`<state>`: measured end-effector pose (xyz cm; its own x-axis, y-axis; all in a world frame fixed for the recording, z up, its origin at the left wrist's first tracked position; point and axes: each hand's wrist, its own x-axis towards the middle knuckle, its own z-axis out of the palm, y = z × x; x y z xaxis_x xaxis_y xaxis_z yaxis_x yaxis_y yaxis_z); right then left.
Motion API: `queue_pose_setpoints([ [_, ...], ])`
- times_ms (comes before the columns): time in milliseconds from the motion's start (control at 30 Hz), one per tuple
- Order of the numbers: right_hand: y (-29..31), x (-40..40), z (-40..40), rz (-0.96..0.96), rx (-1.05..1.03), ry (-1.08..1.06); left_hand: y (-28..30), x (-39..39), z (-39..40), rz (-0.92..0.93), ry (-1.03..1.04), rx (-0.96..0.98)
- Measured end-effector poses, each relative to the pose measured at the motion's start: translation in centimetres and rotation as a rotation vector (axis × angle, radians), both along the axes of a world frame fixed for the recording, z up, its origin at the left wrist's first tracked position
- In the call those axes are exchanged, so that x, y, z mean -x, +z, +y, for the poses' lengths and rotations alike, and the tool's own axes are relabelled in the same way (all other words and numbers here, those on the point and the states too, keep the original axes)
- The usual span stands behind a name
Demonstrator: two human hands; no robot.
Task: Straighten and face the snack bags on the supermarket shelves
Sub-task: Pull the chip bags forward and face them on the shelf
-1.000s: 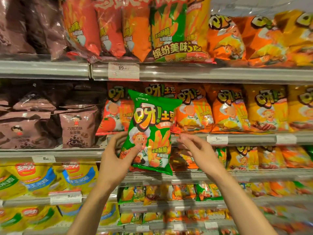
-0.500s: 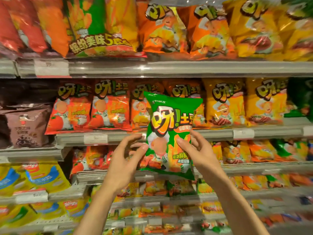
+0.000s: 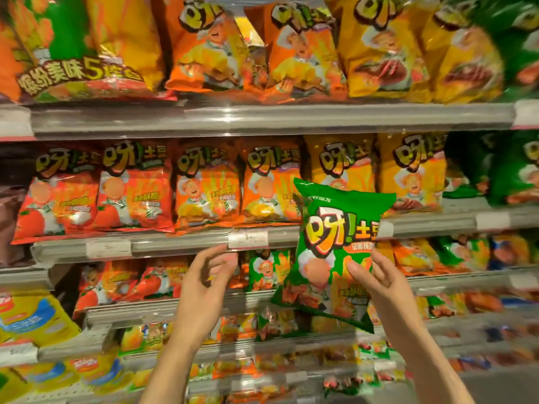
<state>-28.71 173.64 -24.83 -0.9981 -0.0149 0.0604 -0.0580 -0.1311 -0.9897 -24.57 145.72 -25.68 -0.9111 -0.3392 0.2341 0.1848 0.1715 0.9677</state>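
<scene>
**Green bag in hand, looking for its row**

While I stand square to the shelves [image 3: 271, 119], they fill everything ahead of me: big orange and yellow bags on the top tier, a middle tier running from red bags [image 3: 61, 196] on the left through orange bags [image 3: 207, 188] and yellow bags [image 3: 411, 170] to a green row [image 3: 513, 170] at the far right, and lower tiers too blurred to read well. A price tag [image 3: 248, 238] sits on the middle shelf edge.

Out in front of that middle shelf, off any tier, is the green bag [image 3: 335, 237], upright with its printed face toward me and leaning a little. My right hand [image 3: 379, 281] pinches its lower right part, thumb on the front and fingers behind. My left hand [image 3: 204, 275] is off the bag, just to its left, fingers loosely curled and gripping nothing.

I judge this as the carrying step: a stray green bag that belongs with its own colour. The likeliest home is the green row on the right of the middle shelf, though I cannot tell how much room is there. Next I would need to carry it right, stand it upright with the face forward, and level it with its neighbours, probably steadying the top with my free hand.
</scene>
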Motion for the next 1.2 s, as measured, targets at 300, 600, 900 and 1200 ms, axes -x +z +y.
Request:
queue_pose_setpoints([
  [300, 0.3, 0.9, 5.9, -0.001, -0.045, -0.211, 0.2, 4.0, 5.4, 0.022, -0.068, -0.049],
  [600, 0.1, 5.5, 16.2, -0.014, -0.009, -0.163, 1.1, 8.2, 15.6, 0.048, -0.061, 0.006],
  [900, 1.5, 12.3, 29.0, -0.015, -0.028, -0.110, 3.8, 13.7, 30.0, 0.119, -0.018, 0.091],
  [1200, 4.1, 20.7, 34.9, 0.055, -0.149, -0.106, 5.6, 21.0, 34.8, 0.305, 0.300, 0.776],
])
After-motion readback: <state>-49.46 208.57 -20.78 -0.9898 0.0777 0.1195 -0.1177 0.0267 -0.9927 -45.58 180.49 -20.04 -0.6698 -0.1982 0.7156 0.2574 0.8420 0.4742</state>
